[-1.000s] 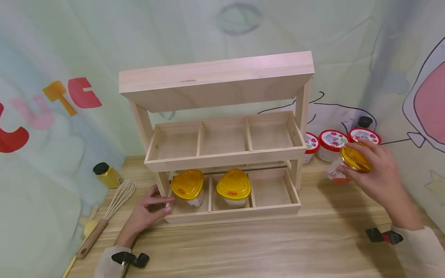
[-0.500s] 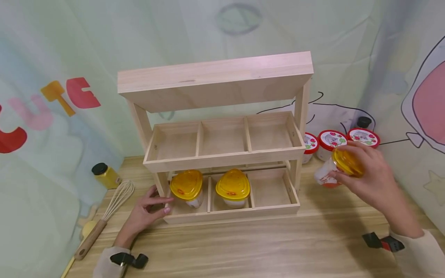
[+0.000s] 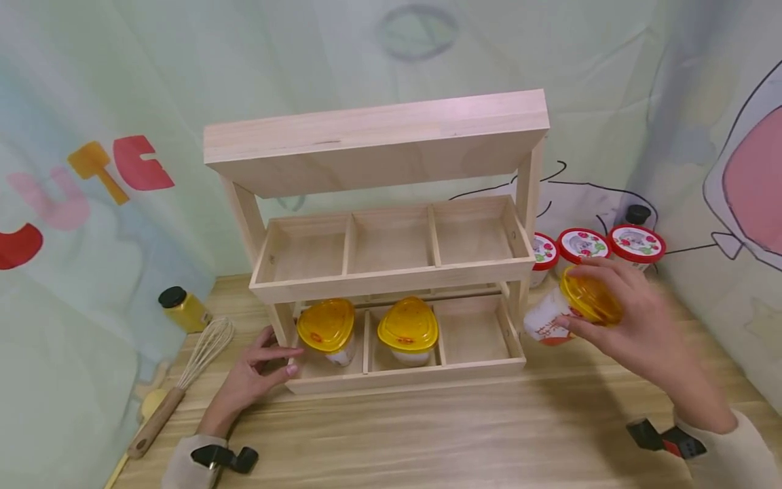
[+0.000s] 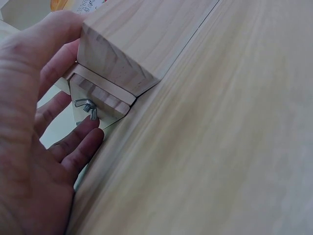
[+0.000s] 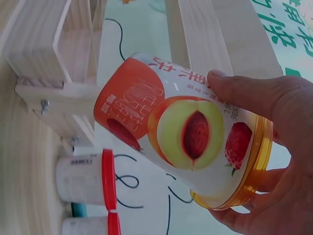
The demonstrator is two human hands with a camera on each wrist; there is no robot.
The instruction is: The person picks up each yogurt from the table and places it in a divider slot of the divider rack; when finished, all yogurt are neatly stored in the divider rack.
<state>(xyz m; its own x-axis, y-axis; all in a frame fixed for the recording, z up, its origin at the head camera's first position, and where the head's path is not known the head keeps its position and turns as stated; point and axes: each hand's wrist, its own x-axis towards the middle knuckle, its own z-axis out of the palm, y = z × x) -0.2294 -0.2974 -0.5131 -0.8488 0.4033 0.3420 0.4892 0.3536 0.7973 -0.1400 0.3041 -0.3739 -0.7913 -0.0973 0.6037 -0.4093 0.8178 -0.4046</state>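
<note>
My right hand holds a white fruit yogurt cup by its yellow domed lid. The cup tilts, its base pointing left toward the rack. In the right wrist view, a peach and berry print covers its side. At left, my left hand grips the lower left corner of a two-tier wooden rack; thumb in front, fingers around the end beside a wing nut. Two matching cups stand in the lower tray: one in the left compartment, one in the middle.
Three red-lidded tubs stand right of the rack, with a black-capped bottle behind. A whisk and a yellow jar with a black lid lie on the wooden table at left. A printed cloth hangs behind.
My right hand has carried the yogurt cup left, from in front of the red-lidded tubs toward the rack's right end, and the cup tilts more. My left hand stays on the rack's corner.
</note>
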